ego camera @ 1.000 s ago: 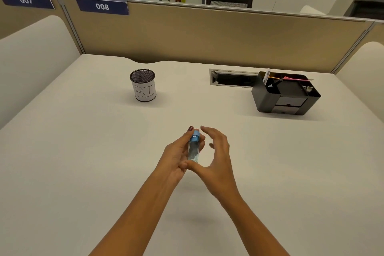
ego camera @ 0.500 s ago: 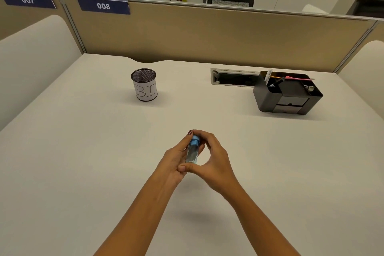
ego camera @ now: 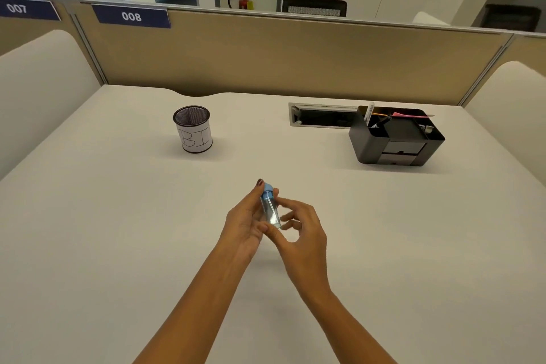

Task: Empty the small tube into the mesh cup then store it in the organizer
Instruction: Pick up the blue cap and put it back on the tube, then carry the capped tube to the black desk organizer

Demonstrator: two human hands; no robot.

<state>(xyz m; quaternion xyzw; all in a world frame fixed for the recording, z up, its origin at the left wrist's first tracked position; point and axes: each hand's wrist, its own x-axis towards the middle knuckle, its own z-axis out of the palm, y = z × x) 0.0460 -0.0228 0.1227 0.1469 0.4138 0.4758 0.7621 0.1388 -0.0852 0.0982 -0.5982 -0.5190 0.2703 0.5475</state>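
A small clear tube (ego camera: 270,207) with a blue cap stands tilted above the middle of the desk. My left hand (ego camera: 246,220) grips it between thumb and fingers, cap end up. My right hand (ego camera: 301,230) is just right of the tube's lower end, fingers curled and apart, slightly blurred; whether they touch the tube I cannot tell. The black mesh cup (ego camera: 193,130), wrapped in a white label reading "BI", stands far left on the desk. The black organizer (ego camera: 396,139) sits far right with pens and a pink item in its top slots.
A cable slot (ego camera: 322,115) is cut into the desk beside the organizer. A tan partition (ego camera: 280,59) closes off the back, and cream side panels (ego camera: 41,91) flank the desk.
My right hand closed its fingers over the blue cap half a second ago, then came off it and dropped beside the tube's lower end. The tube tilted slightly left at the top.
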